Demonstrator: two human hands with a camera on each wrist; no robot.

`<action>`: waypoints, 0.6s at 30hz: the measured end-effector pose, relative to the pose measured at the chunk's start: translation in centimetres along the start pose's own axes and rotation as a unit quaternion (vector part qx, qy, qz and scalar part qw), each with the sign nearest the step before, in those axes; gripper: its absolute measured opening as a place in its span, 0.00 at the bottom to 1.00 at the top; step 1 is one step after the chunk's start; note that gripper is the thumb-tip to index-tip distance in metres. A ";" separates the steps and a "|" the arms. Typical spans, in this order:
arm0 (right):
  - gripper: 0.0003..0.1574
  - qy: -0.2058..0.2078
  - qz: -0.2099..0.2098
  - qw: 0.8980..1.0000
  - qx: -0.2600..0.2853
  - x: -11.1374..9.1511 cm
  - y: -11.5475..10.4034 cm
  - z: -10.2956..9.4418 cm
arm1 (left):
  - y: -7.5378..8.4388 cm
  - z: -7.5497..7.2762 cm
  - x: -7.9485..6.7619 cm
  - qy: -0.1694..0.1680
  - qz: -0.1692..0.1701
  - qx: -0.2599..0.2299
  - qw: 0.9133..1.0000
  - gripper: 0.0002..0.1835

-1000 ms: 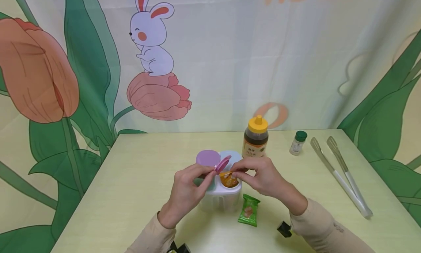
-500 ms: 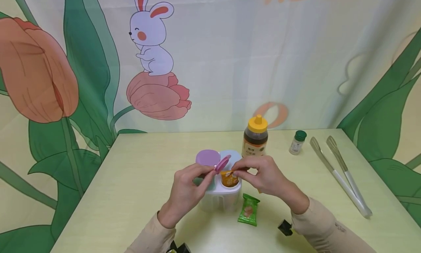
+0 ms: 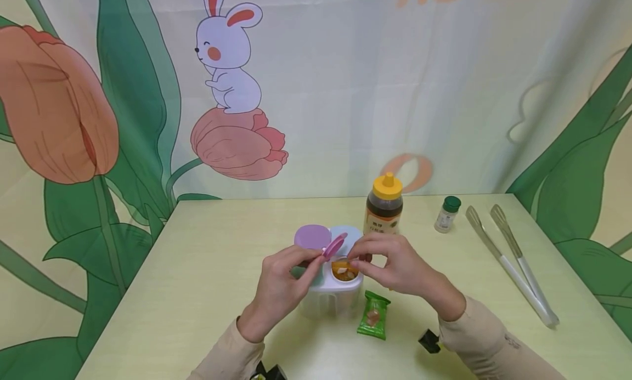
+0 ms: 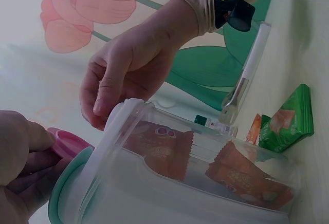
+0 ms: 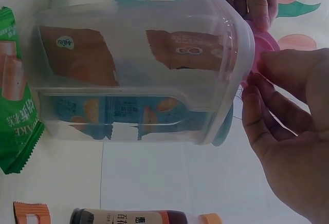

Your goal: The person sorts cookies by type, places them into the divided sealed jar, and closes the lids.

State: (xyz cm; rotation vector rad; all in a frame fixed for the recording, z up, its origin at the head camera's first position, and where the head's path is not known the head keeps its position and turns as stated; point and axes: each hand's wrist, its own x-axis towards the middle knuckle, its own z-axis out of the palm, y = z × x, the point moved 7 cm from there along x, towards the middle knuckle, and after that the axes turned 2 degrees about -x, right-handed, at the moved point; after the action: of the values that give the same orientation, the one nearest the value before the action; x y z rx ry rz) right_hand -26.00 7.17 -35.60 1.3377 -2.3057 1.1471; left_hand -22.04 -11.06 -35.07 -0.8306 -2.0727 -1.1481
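A clear container [image 3: 331, 304] with a white rim stands on the table. My left hand [image 3: 286, 284] pinches its raised pink lid [image 3: 336, 247] between thumb and fingers. Below the lid, an orange snack packet [image 3: 344, 271] sits in the open front-right compartment; through the wall in the left wrist view, another orange packet [image 4: 247, 178] lies deeper. My right hand [image 3: 390, 262] hovers at that opening, its fingers loosely bent and apart from the packet in the right wrist view. Blue packets [image 5: 128, 115] show in a neighbouring compartment.
A purple lid [image 3: 312, 237] and a light blue lid [image 3: 348, 234] cover the back compartments. A green packet [image 3: 373, 316] lies in front. Behind stand a yellow-capped bottle [image 3: 383, 207] and a green-capped jar [image 3: 447, 215]. Tongs [image 3: 515, 267] lie at right.
The orange packet has dropped lower into the compartment, and the right hand's fingers have let go of it. The left hand keeps the pink lid raised in the same place.
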 end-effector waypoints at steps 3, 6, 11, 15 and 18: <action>0.07 -0.022 -0.008 1.000 -0.003 0.0 0.0 0.4 | 0.0 0.0 0.0 -0.001 -0.002 0.002 1.000 0.05; 0.07 -0.036 -0.019 0.999 -0.016 0.0 -0.1 0.6 | 0.0 0.0 0.0 0.000 0.002 0.003 1.000 0.05; 0.04 -0.055 -0.049 0.995 -0.060 -0.1 -0.4 1.1 | 0.0 0.0 0.0 0.003 0.003 0.003 1.000 0.06; 0.04 -0.075 -0.068 0.992 -0.075 -0.1 -0.6 1.4 | 0.0 -0.1 0.0 0.004 0.000 0.000 1.000 0.05; 0.04 -0.079 -0.071 0.992 -0.072 -0.1 -0.6 1.4 | 0.0 -0.1 0.0 0.004 0.000 -0.002 1.000 0.05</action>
State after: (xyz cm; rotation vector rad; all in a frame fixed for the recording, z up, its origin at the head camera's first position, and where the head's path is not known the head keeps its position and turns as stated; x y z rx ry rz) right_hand -25.21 6.11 -36.29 1.5589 -2.3052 0.8416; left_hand -22.04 -11.17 -35.00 -0.8267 -2.0647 -1.1529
